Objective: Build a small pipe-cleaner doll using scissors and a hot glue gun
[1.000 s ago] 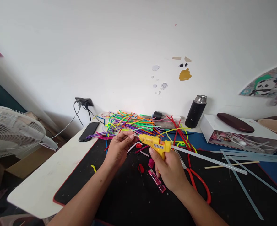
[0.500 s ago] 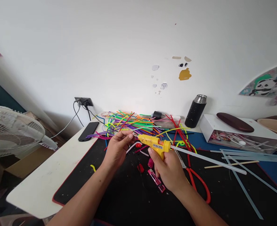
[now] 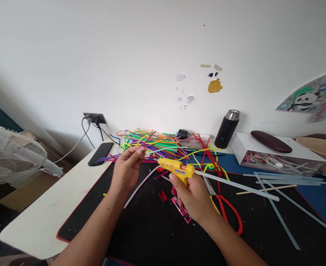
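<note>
My right hand (image 3: pixel 194 197) is wrapped around the handle of a yellow hot glue gun (image 3: pixel 174 166), whose nozzle points left. A long translucent glue stick (image 3: pixel 235 184) sticks out of its back end. To the left of the nozzle, my left hand (image 3: pixel 126 168) is raised with thumb and fingertips pinched together. Whatever lies between those fingertips is too small to make out. Below the nozzle, a pale lilac pipe cleaner (image 3: pixel 141 189) lies on the black mat. Behind both hands spreads a heap of coloured pipe cleaners (image 3: pixel 163 146).
Red-handled scissors (image 3: pixel 231 212) and a pink lighter-like item (image 3: pixel 181 210) lie near my right hand. Loose glue sticks (image 3: pixel 281 218) spread to the right. A black flask (image 3: pixel 226 130), white box (image 3: pixel 240 147) and phone (image 3: pixel 100 154) stand or lie farther out. A fan (image 3: pixel 16 147) is at left.
My left hand has moved left and slightly up, away from the nozzle, still pinched. More of the lilac pipe cleaner shows. The glue gun stays in my right hand as the view shifts slightly.
</note>
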Demonstrator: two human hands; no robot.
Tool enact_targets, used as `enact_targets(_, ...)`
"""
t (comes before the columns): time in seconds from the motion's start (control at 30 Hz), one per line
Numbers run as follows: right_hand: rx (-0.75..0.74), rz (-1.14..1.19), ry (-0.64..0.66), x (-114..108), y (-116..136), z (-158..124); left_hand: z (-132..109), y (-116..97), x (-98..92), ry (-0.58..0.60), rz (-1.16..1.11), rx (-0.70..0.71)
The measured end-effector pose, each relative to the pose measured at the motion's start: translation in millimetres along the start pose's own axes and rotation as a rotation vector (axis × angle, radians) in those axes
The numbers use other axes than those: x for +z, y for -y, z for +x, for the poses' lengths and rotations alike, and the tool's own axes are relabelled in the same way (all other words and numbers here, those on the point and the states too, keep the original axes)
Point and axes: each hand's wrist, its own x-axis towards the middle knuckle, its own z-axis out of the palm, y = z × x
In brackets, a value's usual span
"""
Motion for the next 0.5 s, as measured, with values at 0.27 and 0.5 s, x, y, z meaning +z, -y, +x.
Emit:
enact_targets(0.27, 0.011, -0.093, 0.119, 8.0, -6.3, -3.1, 32.2, -46.4, -31.1, -0.214, -0.191, 0.072)
enact_targets(0.5, -0.179, -0.359, 0.117, 20.6, 0.4, -3.9, 13.9, -44.0, -29.1, -0.102, -0.106, -0.032)
